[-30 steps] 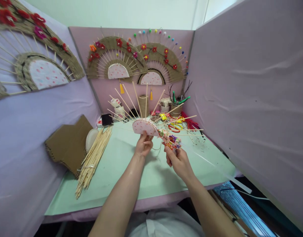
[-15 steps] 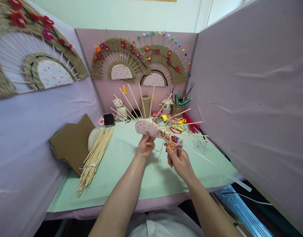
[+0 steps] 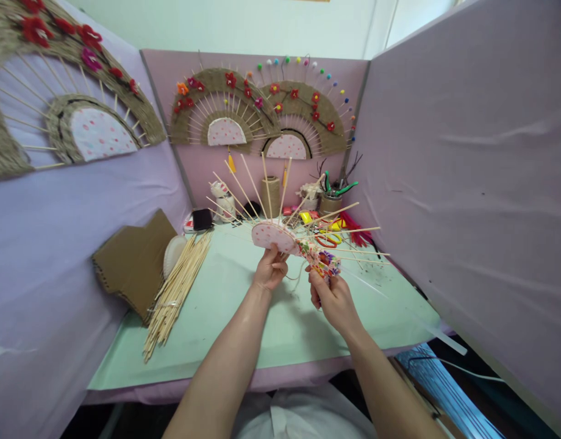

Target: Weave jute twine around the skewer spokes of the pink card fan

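Note:
My left hand (image 3: 271, 268) is closed on the lower edge of a half-round fan piece (image 3: 274, 236) covered in pink spotted fabric. Thin wooden sticks (image 3: 250, 183) spread from its curved edge like rays. My right hand (image 3: 330, 296) grips a floral-patterned hot glue gun (image 3: 325, 263), its front end close to the right side of the fan piece; whether they touch I cannot tell. A clear thin stick trails from the gun's rear. Below the fan piece hangs a loop of pale string (image 3: 299, 279).
A bundle of wooden sticks (image 3: 177, 296), a white disc (image 3: 173, 256) and cut cardboard (image 3: 134, 259) lie at left. Along the back stand a twine spool (image 3: 271, 196) and a pot of pliers (image 3: 332, 201); scissors (image 3: 327, 239) lie nearby. Finished fans (image 3: 225, 91) hang on the partition.
The fan piece and its sticks have shifted very slightly right in view, along with the background. Both hands keep the same holds.

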The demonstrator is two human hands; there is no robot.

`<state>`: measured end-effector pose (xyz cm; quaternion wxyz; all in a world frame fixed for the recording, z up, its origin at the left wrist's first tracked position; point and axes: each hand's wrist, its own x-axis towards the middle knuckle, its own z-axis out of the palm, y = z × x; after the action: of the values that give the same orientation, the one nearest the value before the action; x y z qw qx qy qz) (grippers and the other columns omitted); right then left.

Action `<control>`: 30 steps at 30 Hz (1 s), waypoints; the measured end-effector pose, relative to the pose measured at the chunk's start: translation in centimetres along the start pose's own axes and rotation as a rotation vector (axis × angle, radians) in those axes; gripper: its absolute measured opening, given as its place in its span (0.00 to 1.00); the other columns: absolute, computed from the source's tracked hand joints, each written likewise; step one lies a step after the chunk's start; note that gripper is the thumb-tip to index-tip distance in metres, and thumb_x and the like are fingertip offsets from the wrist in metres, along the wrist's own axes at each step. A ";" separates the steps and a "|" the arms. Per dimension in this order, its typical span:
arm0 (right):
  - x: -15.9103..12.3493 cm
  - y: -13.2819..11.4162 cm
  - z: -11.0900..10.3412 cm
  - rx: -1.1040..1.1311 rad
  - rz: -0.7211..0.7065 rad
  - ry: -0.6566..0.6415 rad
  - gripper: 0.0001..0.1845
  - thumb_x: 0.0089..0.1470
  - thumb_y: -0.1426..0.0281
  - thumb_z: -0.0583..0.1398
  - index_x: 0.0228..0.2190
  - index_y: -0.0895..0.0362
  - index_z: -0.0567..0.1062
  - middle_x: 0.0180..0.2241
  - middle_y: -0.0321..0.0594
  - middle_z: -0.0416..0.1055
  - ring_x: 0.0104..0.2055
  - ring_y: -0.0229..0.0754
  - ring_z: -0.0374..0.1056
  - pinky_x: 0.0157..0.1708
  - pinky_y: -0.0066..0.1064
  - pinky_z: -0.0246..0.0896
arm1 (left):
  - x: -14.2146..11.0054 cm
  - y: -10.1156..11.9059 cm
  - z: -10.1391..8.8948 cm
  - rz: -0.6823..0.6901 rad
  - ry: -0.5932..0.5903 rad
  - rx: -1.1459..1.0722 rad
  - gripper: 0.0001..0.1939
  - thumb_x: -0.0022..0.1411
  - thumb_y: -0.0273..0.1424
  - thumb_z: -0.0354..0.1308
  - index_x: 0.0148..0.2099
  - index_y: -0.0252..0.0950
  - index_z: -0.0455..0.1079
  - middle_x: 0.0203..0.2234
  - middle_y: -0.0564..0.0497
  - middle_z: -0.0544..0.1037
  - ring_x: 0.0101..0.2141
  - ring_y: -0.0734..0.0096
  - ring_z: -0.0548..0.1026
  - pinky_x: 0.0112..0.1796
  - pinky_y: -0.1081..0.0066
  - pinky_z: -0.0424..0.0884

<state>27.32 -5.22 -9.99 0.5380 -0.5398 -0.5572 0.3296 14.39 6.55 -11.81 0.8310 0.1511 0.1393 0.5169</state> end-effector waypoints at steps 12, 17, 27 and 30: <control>0.0 -0.1 -0.1 -0.055 0.000 -0.007 0.28 0.59 0.49 0.50 0.16 0.55 0.63 0.12 0.33 0.60 0.17 0.35 0.58 0.21 0.27 0.55 | 0.0 -0.1 0.0 0.007 0.003 0.016 0.07 0.63 0.29 0.57 0.44 0.39 0.71 0.39 0.50 0.78 0.35 0.80 0.77 0.13 0.93 0.54; -0.1 0.0 -0.2 -0.084 -0.010 -0.008 0.30 0.59 0.50 0.50 0.14 0.55 0.64 0.11 0.34 0.60 0.17 0.36 0.59 0.22 0.28 0.55 | -0.1 0.0 0.1 0.008 0.020 0.005 0.06 0.64 0.29 0.56 0.44 0.39 0.71 0.37 0.50 0.78 0.35 0.80 0.77 0.13 0.93 0.54; -0.2 0.3 -0.2 -0.090 -0.001 -0.009 0.31 0.59 0.50 0.49 0.13 0.55 0.63 0.12 0.35 0.61 0.17 0.36 0.60 0.23 0.28 0.56 | -0.1 0.0 0.1 0.006 0.026 0.000 0.08 0.64 0.29 0.56 0.46 0.39 0.70 0.39 0.50 0.78 0.37 0.80 0.77 0.13 0.93 0.54; -0.2 0.6 -0.2 -0.090 0.006 -0.010 0.31 0.59 0.49 0.49 0.12 0.55 0.61 0.12 0.35 0.61 0.17 0.35 0.60 0.22 0.27 0.55 | 0.0 0.0 0.1 0.006 0.029 -0.019 0.08 0.65 0.29 0.54 0.46 0.39 0.70 0.38 0.49 0.78 0.35 0.81 0.76 0.13 0.93 0.54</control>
<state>27.63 -5.30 -10.59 0.5093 -0.5638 -0.5724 0.3085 14.44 6.55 -11.78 0.8289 0.1359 0.1460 0.5227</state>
